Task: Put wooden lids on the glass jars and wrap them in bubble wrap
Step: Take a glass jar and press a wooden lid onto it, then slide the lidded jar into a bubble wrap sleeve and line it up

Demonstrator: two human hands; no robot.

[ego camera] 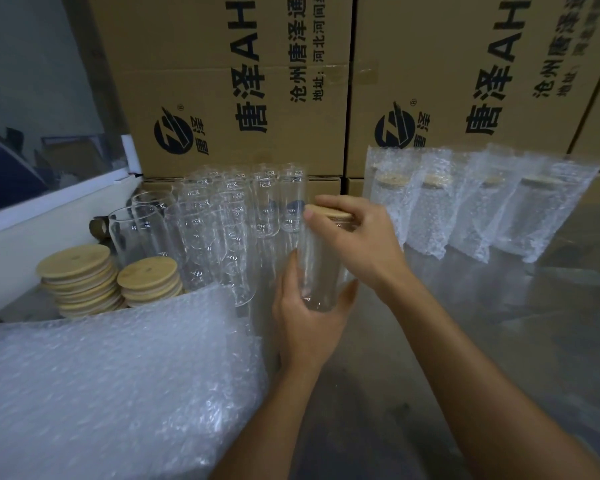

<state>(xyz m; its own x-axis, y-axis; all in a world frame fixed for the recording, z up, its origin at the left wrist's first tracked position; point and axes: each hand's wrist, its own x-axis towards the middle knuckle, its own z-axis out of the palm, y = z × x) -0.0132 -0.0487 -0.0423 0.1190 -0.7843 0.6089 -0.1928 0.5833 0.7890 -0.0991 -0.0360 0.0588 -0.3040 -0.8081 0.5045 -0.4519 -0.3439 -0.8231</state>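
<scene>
While the bubble wrap stack (111, 382) lies nearest, at lower left, the left hand (309, 320) clasps the base of a glass jar (321, 268) held upright above the steel table (499, 341), and the right hand (357, 237) grips a wooden lid (329, 211) on the jar's mouth. Lidding is thus the step in hand; whether the lid is fully seated cannot be told. Next, judging by the task, the lidded jar must go into wrap. Open table lies to the right; the lid stacks (108, 282) and bare jars (215, 223) crowd the left. Farther off, wrapped jars (471, 209) line the cardboard boxes (243, 81).
</scene>
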